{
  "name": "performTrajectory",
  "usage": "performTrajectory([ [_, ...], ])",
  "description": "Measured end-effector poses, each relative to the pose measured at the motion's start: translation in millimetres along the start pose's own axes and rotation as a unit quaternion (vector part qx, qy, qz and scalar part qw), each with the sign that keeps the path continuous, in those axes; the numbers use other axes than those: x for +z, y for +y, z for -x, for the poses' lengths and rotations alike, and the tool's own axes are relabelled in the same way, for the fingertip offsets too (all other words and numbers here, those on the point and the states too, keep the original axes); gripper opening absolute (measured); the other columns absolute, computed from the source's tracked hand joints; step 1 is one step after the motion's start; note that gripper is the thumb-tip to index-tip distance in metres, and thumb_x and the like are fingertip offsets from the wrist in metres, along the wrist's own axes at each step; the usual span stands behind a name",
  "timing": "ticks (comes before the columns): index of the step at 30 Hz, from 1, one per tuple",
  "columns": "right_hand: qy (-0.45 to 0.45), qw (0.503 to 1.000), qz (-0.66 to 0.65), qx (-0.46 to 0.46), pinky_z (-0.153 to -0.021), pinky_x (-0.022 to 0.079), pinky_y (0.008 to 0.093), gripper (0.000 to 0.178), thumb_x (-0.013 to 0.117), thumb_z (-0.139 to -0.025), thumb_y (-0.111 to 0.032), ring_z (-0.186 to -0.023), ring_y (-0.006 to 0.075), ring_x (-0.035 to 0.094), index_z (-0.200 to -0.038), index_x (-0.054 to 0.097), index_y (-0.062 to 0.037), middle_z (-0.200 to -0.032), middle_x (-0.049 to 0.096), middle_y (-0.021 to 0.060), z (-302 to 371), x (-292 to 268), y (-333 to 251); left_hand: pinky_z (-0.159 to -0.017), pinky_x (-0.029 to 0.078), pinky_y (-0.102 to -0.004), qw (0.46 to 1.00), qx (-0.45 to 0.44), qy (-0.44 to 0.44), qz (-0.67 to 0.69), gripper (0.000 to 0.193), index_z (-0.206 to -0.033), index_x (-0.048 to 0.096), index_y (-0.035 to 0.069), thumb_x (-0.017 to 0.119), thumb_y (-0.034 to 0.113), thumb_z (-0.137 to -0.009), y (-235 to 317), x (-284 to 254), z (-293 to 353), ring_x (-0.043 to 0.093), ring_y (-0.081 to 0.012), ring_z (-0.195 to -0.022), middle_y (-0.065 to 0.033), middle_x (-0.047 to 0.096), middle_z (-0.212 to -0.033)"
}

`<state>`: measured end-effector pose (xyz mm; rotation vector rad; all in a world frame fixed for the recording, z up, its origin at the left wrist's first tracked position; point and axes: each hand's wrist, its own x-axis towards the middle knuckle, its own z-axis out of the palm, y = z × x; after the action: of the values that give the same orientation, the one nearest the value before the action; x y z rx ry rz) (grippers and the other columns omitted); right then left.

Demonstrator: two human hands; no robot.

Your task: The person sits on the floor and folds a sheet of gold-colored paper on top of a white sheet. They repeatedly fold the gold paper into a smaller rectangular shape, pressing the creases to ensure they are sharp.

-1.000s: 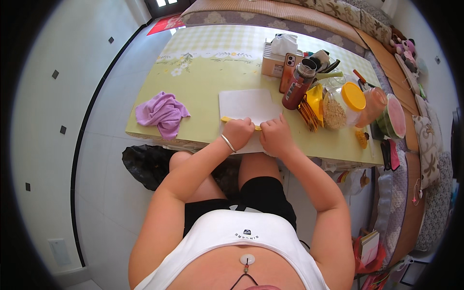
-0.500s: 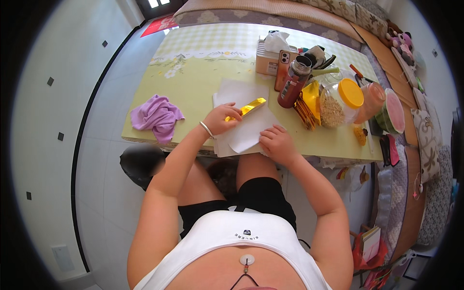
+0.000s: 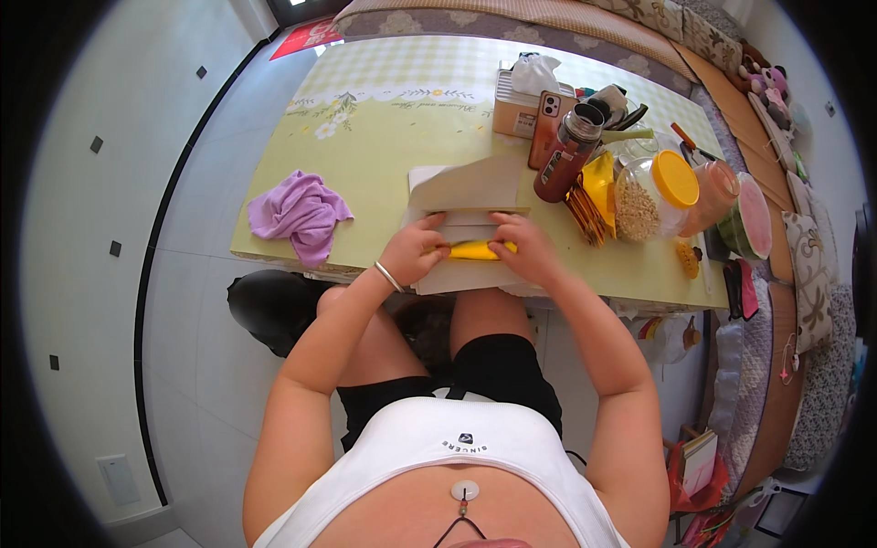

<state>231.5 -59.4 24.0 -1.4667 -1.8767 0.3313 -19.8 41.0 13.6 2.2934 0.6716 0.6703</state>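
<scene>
Now the gold strip (image 3: pixel 472 251), lately in the left hand (image 3: pixel 416 251) alone, spans toward the right hand (image 3: pixel 527 248), both curled on white paper (image 3: pixel 470 185), grip indeterminable, making the work two-handed.

A narrow, shiny golden-yellow foil strip (image 3: pixel 477 249) lies crosswise over white paper, its long side roughly parallel to the near edge of the tabletop (image 3: pixel 365 196). It looks flat and smooth, its ends partly covered by the fingertips at either side. The white paper sheets (image 3: pixel 449 280) beneath are plain and overlap unevenly, reaching the tabletop's near edge. Beyond the strip, a white sheet's far flap (image 3: pixel 468 185) stands tilted up off the surface, gently curved, its upper edge slanting higher toward the right.
</scene>
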Motion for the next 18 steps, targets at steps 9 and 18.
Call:
performTrajectory([
  [9,0.054,0.968,0.001,0.246,-0.074,0.051,0.0415,0.03,0.079,-0.077,-0.031,-0.084,0.0325,0.063,-0.08,0.069,-0.0028,-0.09,0.065,0.0137,-18,7,38,-0.081,0.051,-0.0389,0.976,-0.135,0.099,-0.142,0.016,-0.077,0.07,0.001,0.078,0.013,-0.073,-17,12,-33,0.062,-0.0308,-0.091,-0.0135,0.066,-0.095],
  [18,0.074,0.957,0.067,0.271,-0.075,0.052,0.0411,0.027,0.081,-0.075,-0.031,-0.087,0.0321,0.063,-0.081,0.072,-0.0063,-0.091,0.064,0.0126,-25,19,32,-0.115,0.03,-0.052,0.964,0.139,-0.004,-0.226,0.069,-0.141,0.048,0.003,0.072,0.036,-0.085,-2,40,-22,0.04,-0.0357,-0.14,-0.0168,0.045,-0.15],
])
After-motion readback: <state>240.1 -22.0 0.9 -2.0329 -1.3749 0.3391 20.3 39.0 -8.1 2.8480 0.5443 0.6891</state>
